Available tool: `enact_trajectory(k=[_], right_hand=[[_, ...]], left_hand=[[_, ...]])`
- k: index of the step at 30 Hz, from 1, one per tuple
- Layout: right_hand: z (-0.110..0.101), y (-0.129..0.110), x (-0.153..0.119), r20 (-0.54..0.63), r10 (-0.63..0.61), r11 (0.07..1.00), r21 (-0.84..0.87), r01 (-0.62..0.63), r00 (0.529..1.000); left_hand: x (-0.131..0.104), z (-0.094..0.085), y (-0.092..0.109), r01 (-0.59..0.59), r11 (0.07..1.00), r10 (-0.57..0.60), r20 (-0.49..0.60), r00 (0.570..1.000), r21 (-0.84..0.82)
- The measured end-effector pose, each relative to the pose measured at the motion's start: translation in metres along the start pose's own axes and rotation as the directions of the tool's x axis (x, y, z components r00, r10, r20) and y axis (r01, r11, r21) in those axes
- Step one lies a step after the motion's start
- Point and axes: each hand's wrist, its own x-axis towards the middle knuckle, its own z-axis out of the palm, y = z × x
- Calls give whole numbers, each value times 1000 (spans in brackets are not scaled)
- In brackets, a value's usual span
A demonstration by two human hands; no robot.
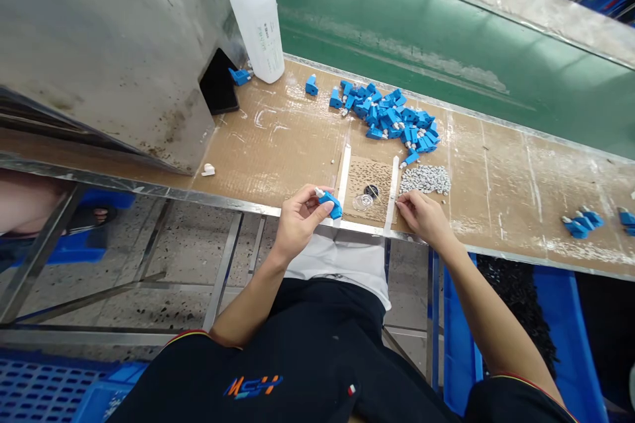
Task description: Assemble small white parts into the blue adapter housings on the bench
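Just below the frame's centre, our left hand (297, 221) pinches a blue plastic block with a white tip (331, 205). Our right fingertips touch down beside the small grey pellets (425, 180); we cannot tell whether they grip one. We judge this to be piece-by-piece handling, calling for a light, steady pinch. More blue blocks (387, 112) lie heaped above. At upper left, the white squeeze bottle's (260, 30) print is illegible; our dark shirt's (297, 357) logo starts with "M".
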Motion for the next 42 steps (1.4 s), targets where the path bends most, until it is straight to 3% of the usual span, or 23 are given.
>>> enact_trajectory(k=[4,8,13,18,24,28,31,35,38,42], right_hand=[[-13,-13,9,34,9,999,31,-10,999],[-31,-45,26,138,-26,999,39,21,990],[-31,-79,50,262,-95,994,-30,107,960],[-19,-84,61,367,-74,980,-147,136,927],[-15,-78,66,374,-121,965,-175,198,919],[-24,-85,61,283,-144,977,-110,181,948],[-27,-105,47,69,-145,989,45,142,987],[-10,-134,27,-209,-81,940,309,144,975],[7,-144,19,-275,-45,880,445,168,960],[16,-144,17,-308,8,849,505,156,951]], left_hand=[[-1,-4,-3,-14,1000,14,-20,1000,26],[-1,-8,-4,-34,997,35,-19,999,72],[-1,-9,-6,-25,998,24,26,999,50],[-2,-13,-7,-8,998,6,22,1000,65],[-1,-17,-9,-26,996,24,25,999,80],[1,-14,-11,-53,996,49,59,997,77],[0,-8,-11,-91,994,84,102,991,62],[-4,7,-12,-133,991,133,129,983,-7],[-6,16,-12,-148,987,155,136,979,-58],[-8,22,-9,-171,983,179,134,975,-69]])
